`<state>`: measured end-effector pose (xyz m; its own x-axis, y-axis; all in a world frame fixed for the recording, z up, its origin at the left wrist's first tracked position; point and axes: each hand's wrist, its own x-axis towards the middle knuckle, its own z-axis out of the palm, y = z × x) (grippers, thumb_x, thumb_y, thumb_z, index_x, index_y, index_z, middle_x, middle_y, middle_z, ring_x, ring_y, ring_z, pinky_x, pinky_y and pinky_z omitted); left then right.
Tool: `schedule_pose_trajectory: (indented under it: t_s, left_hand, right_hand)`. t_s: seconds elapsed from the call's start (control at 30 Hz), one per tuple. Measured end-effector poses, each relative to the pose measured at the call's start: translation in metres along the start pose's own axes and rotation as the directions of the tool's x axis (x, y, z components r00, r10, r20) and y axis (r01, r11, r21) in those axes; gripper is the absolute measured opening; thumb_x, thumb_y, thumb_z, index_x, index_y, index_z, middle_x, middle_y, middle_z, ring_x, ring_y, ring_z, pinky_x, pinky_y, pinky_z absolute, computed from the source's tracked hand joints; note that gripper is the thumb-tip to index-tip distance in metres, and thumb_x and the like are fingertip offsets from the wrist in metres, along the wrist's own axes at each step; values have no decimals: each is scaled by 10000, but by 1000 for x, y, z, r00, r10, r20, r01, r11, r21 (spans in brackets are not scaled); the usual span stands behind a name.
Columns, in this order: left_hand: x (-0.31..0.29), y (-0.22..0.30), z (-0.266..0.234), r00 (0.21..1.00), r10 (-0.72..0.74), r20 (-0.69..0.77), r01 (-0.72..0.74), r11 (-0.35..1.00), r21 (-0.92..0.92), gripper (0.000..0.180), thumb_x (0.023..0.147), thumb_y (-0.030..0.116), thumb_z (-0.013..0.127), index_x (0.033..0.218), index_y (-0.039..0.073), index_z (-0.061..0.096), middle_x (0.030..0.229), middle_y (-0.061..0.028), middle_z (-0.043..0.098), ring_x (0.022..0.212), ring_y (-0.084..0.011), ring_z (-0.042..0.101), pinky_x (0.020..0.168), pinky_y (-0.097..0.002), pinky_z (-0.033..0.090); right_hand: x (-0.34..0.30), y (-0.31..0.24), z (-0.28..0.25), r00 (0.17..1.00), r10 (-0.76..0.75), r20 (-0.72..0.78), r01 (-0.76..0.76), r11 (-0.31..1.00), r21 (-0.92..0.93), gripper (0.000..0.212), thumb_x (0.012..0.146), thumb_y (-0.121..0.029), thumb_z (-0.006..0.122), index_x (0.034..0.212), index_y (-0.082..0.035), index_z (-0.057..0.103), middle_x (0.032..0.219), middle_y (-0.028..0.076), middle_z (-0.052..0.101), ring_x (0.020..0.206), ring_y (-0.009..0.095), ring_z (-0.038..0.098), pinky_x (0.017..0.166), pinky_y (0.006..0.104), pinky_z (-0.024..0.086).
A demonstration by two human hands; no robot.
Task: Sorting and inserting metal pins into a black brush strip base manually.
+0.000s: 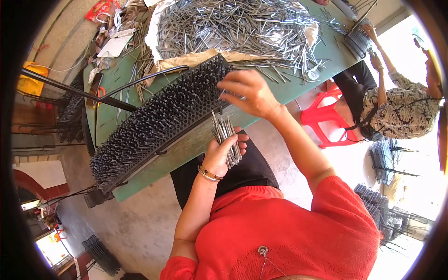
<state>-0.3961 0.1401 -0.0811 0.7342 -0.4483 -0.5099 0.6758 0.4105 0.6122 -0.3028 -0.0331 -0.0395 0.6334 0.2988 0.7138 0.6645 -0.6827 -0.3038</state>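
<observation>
Upright, pin bundle (227,137) in left hand (219,156).

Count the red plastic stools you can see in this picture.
1: the red stool stands on the floor right of the green table, beside a seated co-worker. Others may be hidden.

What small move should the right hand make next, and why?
Probably press the pin it pinches into an open hole at the rack's near end. The right hand sits at the edge of the black rack, already dense with pins, while the left hand holds a bundle of pins.
</observation>
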Motion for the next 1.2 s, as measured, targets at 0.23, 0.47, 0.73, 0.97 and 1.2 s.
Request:
schedule_pose_trajectory:
  t_s: [0.23, 0.47, 0.73, 0.97, 1.2]
  left_hand:
    - [-3, -2, 0, 1000, 1, 14, -1, 1000, -4, 270, 894, 119, 569, 1135, 7, 526, 914, -127, 650, 747, -169, 634, 644, -292, 541]
    - [-3, -1, 1, 1000, -4, 18, 4, 1000, -15, 273, 897, 119, 571, 1143, 10, 521, 949, -142, 653, 776, -177, 637, 664, -297, 541]
    - [8, 10, 4, 999, 17, 31, -18, 1000, 17, 294, 904, 131, 565, 1168, 6, 525, 1072, -169, 636, 874, -174, 631, 730, -291, 536]
    - [5, 10, 8, 998, 35, 47, -35, 999, 0, 298, 899, 120, 573, 1158, -17, 518, 1052, -173, 633, 893, -205, 642, 760, -322, 547]
    - [4, 6, 7, 1000, 20, 22, -20, 1000, -6, 287, 892, 120, 586, 1137, -20, 531, 892, -80, 600, 803, -177, 630, 715, -328, 556]
  right_hand:
    - [-15, 3, 12, 953, -214, 215, 216, 976, 16, 294, 690, -100, 568, 976, -56, 626, 942, 48, 579, 818, 199, 571, 729, 321, 444]
    - [6, -17, -4, 983, -158, 96, 149, 984, 102, 215, 721, -25, 631, 935, -44, 631, 958, 79, 624, 841, 244, 598, 749, 342, 473]
    - [18, 5, -4, 920, 380, -98, -339, 896, 286, 157, 832, -58, 658, 976, 3, 641, 856, 111, 673, 757, 168, 646, 703, 281, 506]
    - [19, 6, 3, 893, 435, -115, -380, 866, 325, 149, 832, -63, 658, 968, -3, 652, 849, 106, 678, 738, 153, 646, 699, 278, 506]
    - [11, 16, 17, 966, 246, -81, -231, 960, 157, 150, 803, -67, 673, 944, -18, 664, 849, 95, 664, 768, 239, 641, 687, 335, 510]
